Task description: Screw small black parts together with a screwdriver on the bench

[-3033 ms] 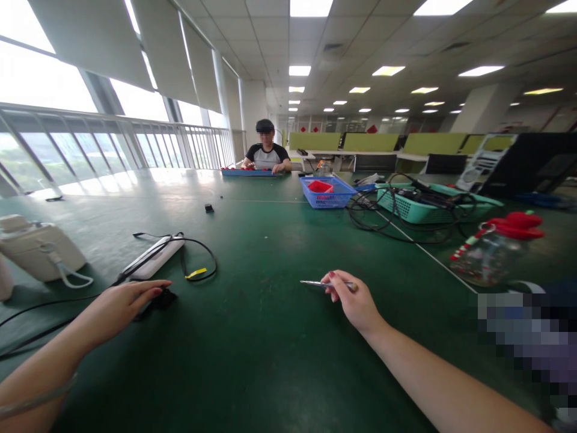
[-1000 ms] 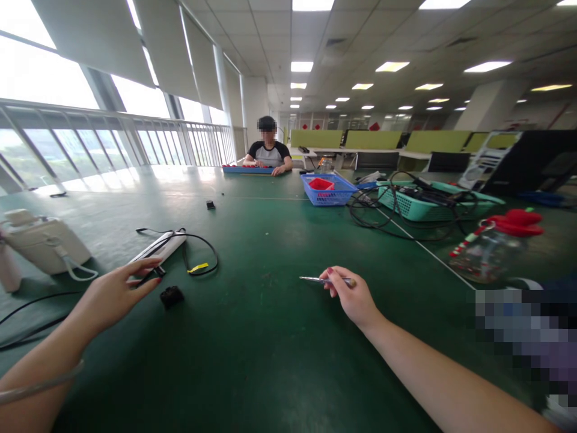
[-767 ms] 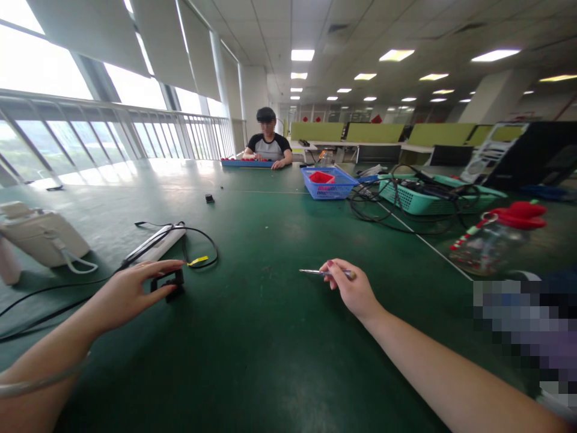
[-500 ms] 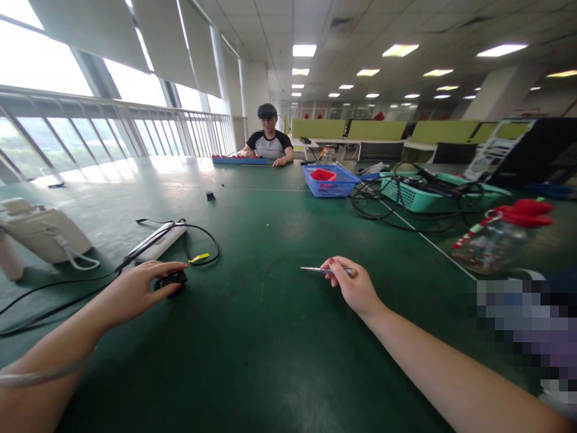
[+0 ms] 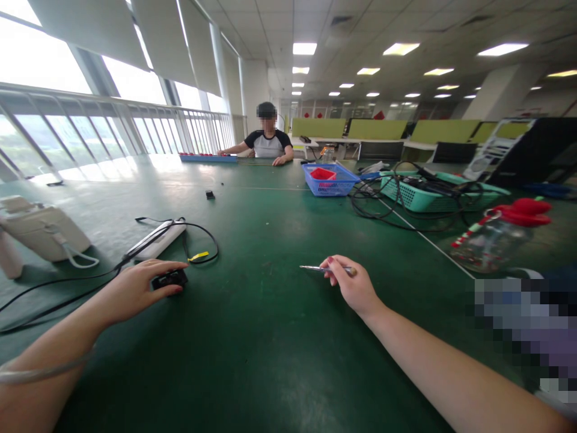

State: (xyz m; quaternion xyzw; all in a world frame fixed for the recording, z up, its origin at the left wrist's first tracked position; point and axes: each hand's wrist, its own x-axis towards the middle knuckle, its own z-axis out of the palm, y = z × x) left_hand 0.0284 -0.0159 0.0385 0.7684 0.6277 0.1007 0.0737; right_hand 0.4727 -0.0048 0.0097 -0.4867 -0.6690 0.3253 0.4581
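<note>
On the green tabletop (image 5: 270,337), to the left, my left hand (image 5: 135,284) is closed around a small black boxy object (image 5: 171,278), thumb on the near side and fingers on the far side. It rests on or just above the table, and its exact kind is unclear. Over to the right, my right hand (image 5: 350,281) pinches a slim pen-like tool (image 5: 310,268) with a thin metal shaft. The shaft points left, and a brownish end sticks out behind the thumb. A gap of bare table separates the tool from the black object.
Behind my left hand lie a white power strip (image 5: 157,240) and black cable. A beige case (image 5: 49,231) stands far left. Blue basket (image 5: 331,187), green basket (image 5: 419,203) with cables, and red-topped jar (image 5: 496,240) are right. A person (image 5: 269,141) sits opposite beside a blue tray (image 5: 210,159).
Across the table, the blue tray has moved left, with the person's arm stretched out after it. My hands have stayed in place with the same things in them.
</note>
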